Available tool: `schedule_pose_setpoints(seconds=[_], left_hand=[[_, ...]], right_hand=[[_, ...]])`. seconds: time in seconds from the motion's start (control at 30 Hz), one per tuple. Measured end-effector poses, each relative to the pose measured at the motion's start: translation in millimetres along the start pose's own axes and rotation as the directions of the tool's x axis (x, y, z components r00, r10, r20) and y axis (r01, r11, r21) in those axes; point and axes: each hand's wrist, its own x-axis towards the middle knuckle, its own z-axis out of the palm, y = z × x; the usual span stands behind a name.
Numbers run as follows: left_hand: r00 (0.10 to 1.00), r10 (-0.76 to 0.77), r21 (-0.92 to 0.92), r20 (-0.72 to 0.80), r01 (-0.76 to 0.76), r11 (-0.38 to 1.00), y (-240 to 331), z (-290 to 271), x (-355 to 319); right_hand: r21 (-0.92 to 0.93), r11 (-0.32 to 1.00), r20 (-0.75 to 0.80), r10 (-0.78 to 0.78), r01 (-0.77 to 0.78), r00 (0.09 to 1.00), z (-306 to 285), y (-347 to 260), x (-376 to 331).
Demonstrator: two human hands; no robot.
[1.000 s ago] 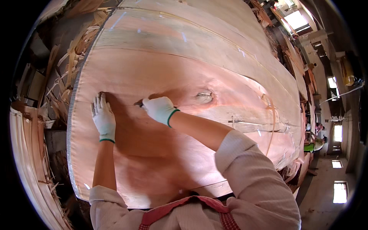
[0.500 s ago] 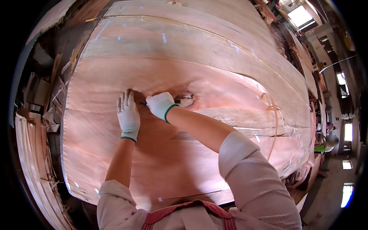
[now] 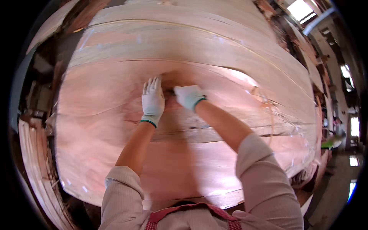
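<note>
Left hand (image 3: 153, 99) and right hand (image 3: 189, 96) have moved right over the wood sheet (image 3: 92, 142) beneath them. The left lies flat; the right is curled closed, any held thing too blurred to tell. Left of both is stacked wood (image 3: 36, 153).

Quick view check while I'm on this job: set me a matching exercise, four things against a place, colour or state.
Column one
1. Left hand
2. Right hand
3. Apron neck band
4. Stack of pale strips

Column two
A. Red, at the bottom of the view
B. Fingers curled in
C. At the left side, beyond the large wood sheet
D. Fingers stretched out, pointing away from the wearer

Pairs: 1-D, 2-B, 3-A, 4-C
</note>
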Motion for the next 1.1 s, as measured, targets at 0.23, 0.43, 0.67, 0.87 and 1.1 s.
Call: schedule_pose_setpoints(seconds=[0.23,0.43,0.67,0.87,1.1], left_hand=[[0.997,0.036,0.130,0.074,-0.045,0.990,14,29,5],[0.992,0.023,0.149,0.124,-0.042,0.988,32,20,8],[0.988,0.000,0.148,0.152,-0.022,0.989,31,21,5],[0.990,-0.006,0.147,0.141,-0.015,0.989,32,19,5],[0.989,0.030,0.137,0.146,-0.050,0.989,35,26,10]], right_hand=[[0.063,0.998,0.024,0.003,-0.004,1.000,-5,91,-64],[-0.141,0.983,0.141,-0.093,0.113,0.986,-31,201,-123],[-0.232,0.966,0.168,0.151,-0.109,0.974,-56,364,-194],[0.379,0.781,-0.095,0.566,-0.495,0.819,-62,292,-233],[-0.170,0.916,-0.200,0.329,-0.363,0.923,-1,321,-264]])
